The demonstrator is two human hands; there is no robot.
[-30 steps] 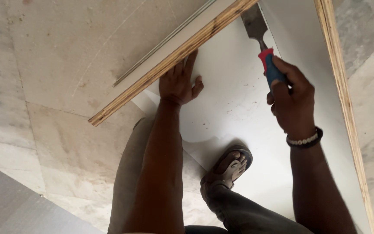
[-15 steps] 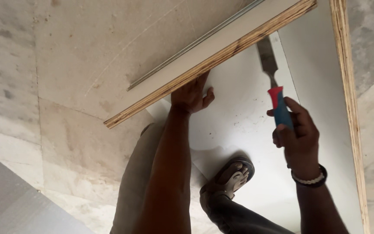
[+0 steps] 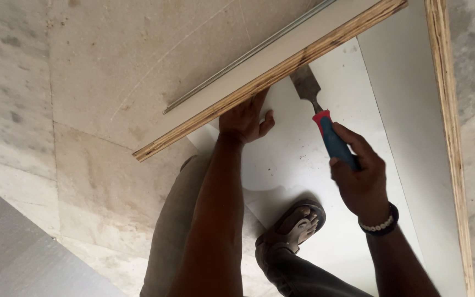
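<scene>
**Chisel at the plywood edge**

I saw the right hand (image 3: 361, 179) closed around the red and blue handle of a chisel (image 3: 325, 124), the blade pointing up and away to meet the underside of a plywood edge (image 3: 270, 77). The blade tip looked tucked against that edge, though I could not tell whether it had entered the wood. The left hand (image 3: 244, 118) lay flat and open on the white panel (image 3: 314, 165), fingers spread and pressed up against the same edge, just left of the blade. A second plywood edge (image 3: 449, 137) ran down the right side. A beaded bracelet (image 3: 380, 224) sat on the right wrist. Below the hands, a sandalled foot (image 3: 292, 228) rested on the panel, and bare concrete floor (image 3: 83, 110) lay to the left.
</scene>
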